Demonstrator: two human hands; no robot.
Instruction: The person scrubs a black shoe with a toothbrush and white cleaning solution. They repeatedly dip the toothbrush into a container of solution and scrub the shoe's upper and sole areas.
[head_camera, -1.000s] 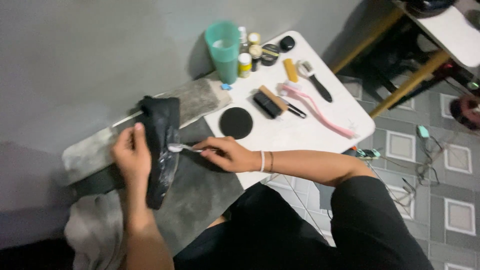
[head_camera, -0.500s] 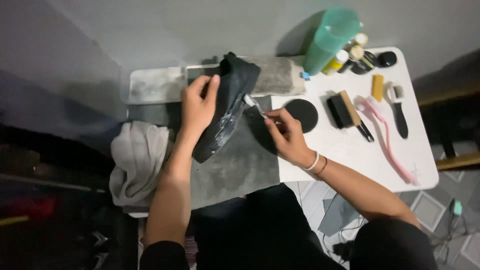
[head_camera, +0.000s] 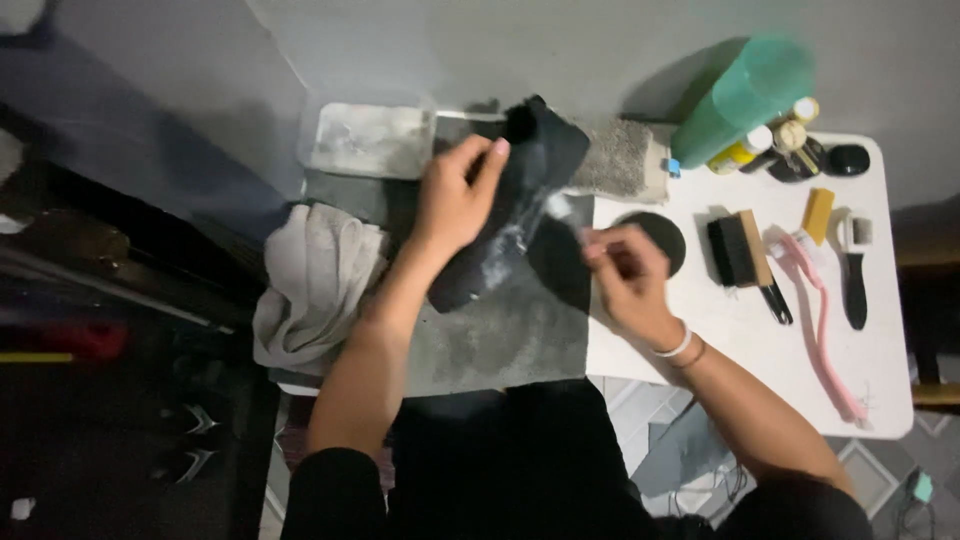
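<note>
The left hand (head_camera: 455, 195) grips a black shoe (head_camera: 520, 205), its fingers (head_camera: 490, 160) wrapped over the upper and closed on it, holding the shoe tilted above a grey mat (head_camera: 500, 330). White smears show on the shoe's side. Just right of the shoe, the right hand (head_camera: 625, 275) has its fingers pinched shut around a small brush (head_camera: 562, 212) whose pale, blurred head touches the shoe's side. Left of the shoe lies a crumpled grey cloth (head_camera: 315, 280), and up-left of it a clear rectangular tray (head_camera: 370, 140). Right of the shoe, on the white counter (head_camera: 760, 350), sit a round black lid (head_camera: 655, 240), a wooden-backed black brush (head_camera: 740, 250), a pink long-handled brush (head_camera: 825, 320) and a tall green cup (head_camera: 745, 100).
</note>
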